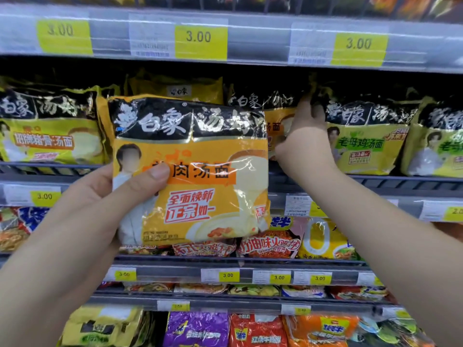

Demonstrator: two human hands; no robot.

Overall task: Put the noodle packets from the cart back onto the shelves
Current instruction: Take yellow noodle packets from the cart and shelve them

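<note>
Closest to us, the left hand [105,196] has an orange noodle packet [191,171] pinched at its lower-left corner, thumb flat across the front, fingers hidden behind. She's holding it upright in front of the shelf rail [250,41] with the yellow 3.00 tags, just under it.

Left of the held packet, on the shelf below that rail, a row of yellow packets [50,136] stands upright. Right behind the held one, another orange packet [278,121] peeks out; that looks like the matching stack.

Further right, the right hand [304,132] is up at the top edge of the stock, under the rail. Its fingers curl onto the black strip of the neighbouring green-label packets [363,136], seemingly pushing them aside. Whether it's gripping or merely pressing, I can't tell from here. No cart in sight.

Now the risks, as I judge them. That corner pinch is thin for a slippery, puffy bag; tip it forward to slide it in and it could twist out and drop onto the lower shelves. If the gap isn't opened wide enough, the packet may jam against the rail or crush. And nudging the green ones too hard could topple that row.
</note>
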